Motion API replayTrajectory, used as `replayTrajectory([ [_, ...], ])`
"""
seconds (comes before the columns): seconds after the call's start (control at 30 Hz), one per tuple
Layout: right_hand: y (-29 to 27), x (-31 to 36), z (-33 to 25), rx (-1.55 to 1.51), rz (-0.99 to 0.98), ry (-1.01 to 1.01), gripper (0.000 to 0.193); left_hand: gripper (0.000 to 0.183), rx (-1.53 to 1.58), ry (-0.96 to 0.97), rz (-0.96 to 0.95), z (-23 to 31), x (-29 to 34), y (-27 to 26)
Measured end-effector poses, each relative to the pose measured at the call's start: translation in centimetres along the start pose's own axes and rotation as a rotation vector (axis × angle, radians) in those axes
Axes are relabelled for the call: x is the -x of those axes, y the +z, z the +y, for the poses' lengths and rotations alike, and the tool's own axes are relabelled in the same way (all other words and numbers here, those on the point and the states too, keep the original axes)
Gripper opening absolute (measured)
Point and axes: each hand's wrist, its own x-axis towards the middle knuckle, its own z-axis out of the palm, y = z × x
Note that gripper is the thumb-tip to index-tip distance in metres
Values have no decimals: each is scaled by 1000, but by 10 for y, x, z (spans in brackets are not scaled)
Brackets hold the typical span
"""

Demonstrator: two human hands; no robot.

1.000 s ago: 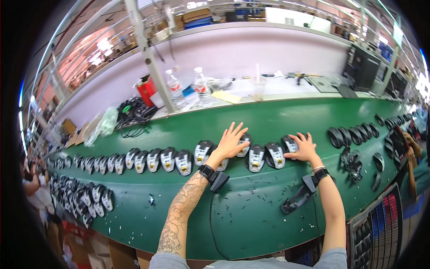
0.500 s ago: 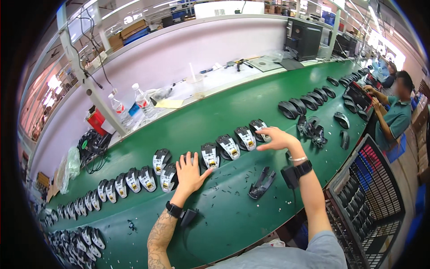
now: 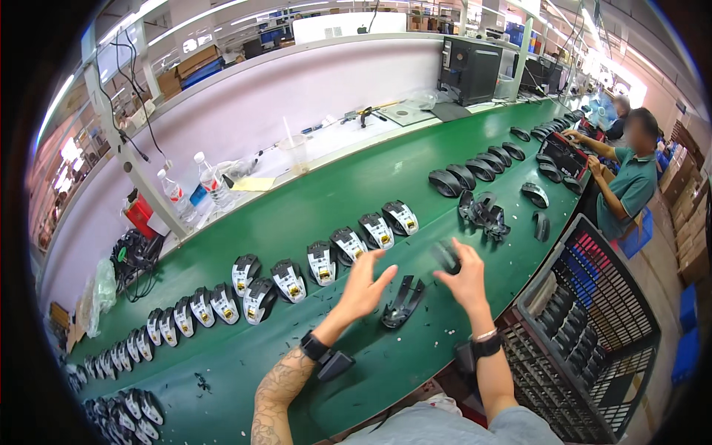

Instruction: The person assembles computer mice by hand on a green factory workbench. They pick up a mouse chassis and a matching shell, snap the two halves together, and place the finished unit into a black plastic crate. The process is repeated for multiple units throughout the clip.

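My right hand (image 3: 466, 278) is raised over the right half of the bench, its thumb and fingers closed round a dark, motion-smeared mouse part (image 3: 445, 256). Its exact shape cannot be made out. To its left is my left hand (image 3: 365, 285), empty, thumb and fingers apart. Between and just below the hands, a black forked mouse shell (image 3: 403, 302) lies on the green bench. Beyond my left hand runs a slanting row of opened computer mice (image 3: 322, 263) with pale insides. A heap of dark shell pieces (image 3: 483, 215) sits past my right hand.
More opened mice (image 3: 200, 308) line the left, with a pile (image 3: 122, 415) at the near left. Black mice (image 3: 478, 169) stand farther right. Small screws dot the bench (image 3: 297, 356). A black crate (image 3: 586, 334) holds mouse parts. A co-worker (image 3: 630, 170) handles a dark box (image 3: 564, 154).
My left hand has come off the mouse row and moved right. My right hand has drawn back from the row's right end and now holds a dark part. The view has shifted slightly.
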Motion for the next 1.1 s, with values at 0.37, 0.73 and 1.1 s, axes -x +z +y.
replayTrajectory([
  [0.37, -1, 34, -42, -384, 0, 87, 70, 33, 325, -66, 2, 43, -10, 45],
  [0.73, -14, 21, -9, -214, 216, -72, 55, 47, -145, 14, -159, -8, -128, 47],
  [1.1, -10, 39, 11, 104, 303, -97, 36, 104, -668, -181, -130, -62, -207, 81],
])
